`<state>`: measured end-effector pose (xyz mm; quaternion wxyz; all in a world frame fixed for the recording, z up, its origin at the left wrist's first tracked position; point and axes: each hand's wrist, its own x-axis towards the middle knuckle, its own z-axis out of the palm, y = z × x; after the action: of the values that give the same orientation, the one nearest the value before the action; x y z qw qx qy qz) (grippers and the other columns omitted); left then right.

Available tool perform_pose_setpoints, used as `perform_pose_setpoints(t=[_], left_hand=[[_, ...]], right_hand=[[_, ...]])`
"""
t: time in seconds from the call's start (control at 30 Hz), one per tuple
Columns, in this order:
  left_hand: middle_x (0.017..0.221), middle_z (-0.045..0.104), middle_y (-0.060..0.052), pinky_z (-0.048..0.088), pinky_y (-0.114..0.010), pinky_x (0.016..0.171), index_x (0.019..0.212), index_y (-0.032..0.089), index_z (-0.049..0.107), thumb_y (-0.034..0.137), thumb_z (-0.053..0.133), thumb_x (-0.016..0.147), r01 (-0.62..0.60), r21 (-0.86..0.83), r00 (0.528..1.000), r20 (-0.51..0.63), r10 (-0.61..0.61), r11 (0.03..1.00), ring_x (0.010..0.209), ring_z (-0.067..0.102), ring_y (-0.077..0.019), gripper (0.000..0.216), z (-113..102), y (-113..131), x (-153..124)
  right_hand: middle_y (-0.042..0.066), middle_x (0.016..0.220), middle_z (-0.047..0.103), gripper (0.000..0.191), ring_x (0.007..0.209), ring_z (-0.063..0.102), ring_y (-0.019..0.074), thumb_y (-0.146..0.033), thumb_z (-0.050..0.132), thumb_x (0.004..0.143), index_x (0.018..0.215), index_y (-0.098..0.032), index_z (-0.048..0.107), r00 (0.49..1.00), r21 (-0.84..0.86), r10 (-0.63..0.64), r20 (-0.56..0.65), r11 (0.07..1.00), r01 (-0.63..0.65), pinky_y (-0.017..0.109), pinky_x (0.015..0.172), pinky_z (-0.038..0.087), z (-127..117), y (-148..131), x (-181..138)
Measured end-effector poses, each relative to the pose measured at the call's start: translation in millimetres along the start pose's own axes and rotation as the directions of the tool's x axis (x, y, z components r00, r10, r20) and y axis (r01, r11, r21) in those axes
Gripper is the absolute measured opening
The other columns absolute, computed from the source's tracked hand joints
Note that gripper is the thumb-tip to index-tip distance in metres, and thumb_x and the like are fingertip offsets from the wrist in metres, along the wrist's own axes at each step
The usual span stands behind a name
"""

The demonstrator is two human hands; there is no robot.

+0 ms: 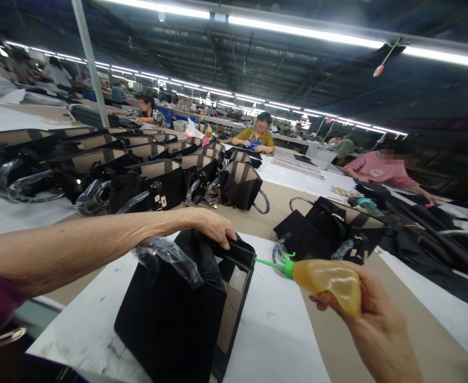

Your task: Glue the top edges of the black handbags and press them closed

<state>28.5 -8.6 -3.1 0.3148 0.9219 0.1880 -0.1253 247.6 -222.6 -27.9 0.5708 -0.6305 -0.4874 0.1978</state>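
In right hand (377,322), gripped soft squeeze bottle (329,279) mid-belly, fingers wrapped; with left hand (214,226), pinched seemingly stiff, light bag (170,319) at rim.

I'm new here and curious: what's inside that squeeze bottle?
Amber liquid shows through the squeeze bottle, behind its green nozzle. The right hand covers the rear end, so the fill level is hidden.
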Motion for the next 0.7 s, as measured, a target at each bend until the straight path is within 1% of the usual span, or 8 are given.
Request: perform_pose_setpoints(t=[0.13,0.2,0.33,0.4,0.5,0.6,0.7], left_hand=[[0.072,0.066,0.002,0.035,-0.019,0.055,0.095,0.015,0.068,0.014,0.056,0.072,-0.008,0.018,1.000,0.009,0.008,1.000,0.062,0.051,-0.0119,0.026,1.3,1.5,-0.3],[0.068,0.064,0.003,0.034,-0.019,0.054,0.093,0.015,0.068,0.014,0.056,0.072,-0.011,0.026,1.000,0.010,0.011,1.000,0.061,0.049,-0.0117,0.024,1.9,1.3,0.2],[0.072,0.065,0.002,0.033,-0.019,0.054,0.096,0.015,0.067,0.013,0.056,0.072,-0.003,0.032,1.000,-0.007,0.003,0.999,0.061,0.049,-0.0116,0.026,2.5,1.6,0.1],[0.073,0.065,0.002,0.034,-0.019,0.055,0.096,0.015,0.067,0.013,0.056,0.072,0.001,0.031,1.000,-0.008,-0.001,1.000,0.062,0.049,-0.0118,0.026,2.7,3.0,-0.6],[0.072,0.065,0.003,0.034,-0.019,0.057,0.096,0.015,0.067,0.012,0.056,0.072,0.008,0.024,1.000,-0.010,-0.008,1.000,0.062,0.049,-0.0118,0.026,3.2,5.6,-1.1],[0.072,0.065,0.002,0.034,-0.019,0.058,0.095,0.015,0.067,0.011,0.056,0.072,0.013,0.022,1.000,-0.017,-0.013,1.000,0.062,0.049,-0.0116,0.025,4.3,6.2,-0.2],[0.071,0.065,0.001,0.034,-0.019,0.056,0.093,0.013,0.067,0.010,0.057,0.073,0.016,0.027,1.000,-0.026,-0.016,0.999,0.061,0.049,-0.0113,0.022,5.4,5.4,1.0]], right_hand=[[0.000,0.076,0.063,0.050,0.058,0.060,0.0192,-0.036,0.077,0.060,0.101,-0.021,0.052,1.000,0.041,0.001,-0.014,0.999,0.000,0.030,0.053,0.053,1.1,3.6,2.3],[0.000,0.077,0.064,0.048,0.059,0.060,0.0189,-0.035,0.075,0.062,0.102,-0.022,0.052,1.000,0.069,0.021,-0.001,0.997,-0.021,0.029,0.054,0.053,2.9,5.9,-1.3],[0.002,0.080,0.064,0.046,0.060,0.061,0.0195,-0.036,0.075,0.064,0.102,-0.021,0.052,0.997,0.044,0.071,0.041,0.996,-0.073,0.029,0.053,0.054,3.0,11.1,-10.2],[0.001,0.078,0.064,0.046,0.057,0.061,0.0190,-0.037,0.074,0.064,0.101,-0.021,0.051,0.996,0.044,0.087,0.020,0.995,-0.088,0.029,0.052,0.054,3.0,11.7,-12.3],[0.000,0.072,0.064,0.045,0.053,0.060,0.0183,-0.037,0.074,0.064,0.100,-0.022,0.051,0.995,0.090,0.100,-0.003,0.991,-0.100,0.028,0.050,0.053,5.7,9.7,-12.5],[0.000,0.071,0.065,0.046,0.051,0.060,0.0186,-0.034,0.076,0.062,0.099,-0.021,0.051,0.995,0.135,0.103,0.006,0.985,-0.103,0.028,0.046,0.052,10.0,7.3,-12.7],[0.000,0.071,0.065,0.046,0.051,0.060,0.0189,-0.033,0.076,0.062,0.099,-0.021,0.052,0.993,0.133,0.116,0.012,0.984,-0.117,0.029,0.047,0.053,11.7,7.5,-15.1]])
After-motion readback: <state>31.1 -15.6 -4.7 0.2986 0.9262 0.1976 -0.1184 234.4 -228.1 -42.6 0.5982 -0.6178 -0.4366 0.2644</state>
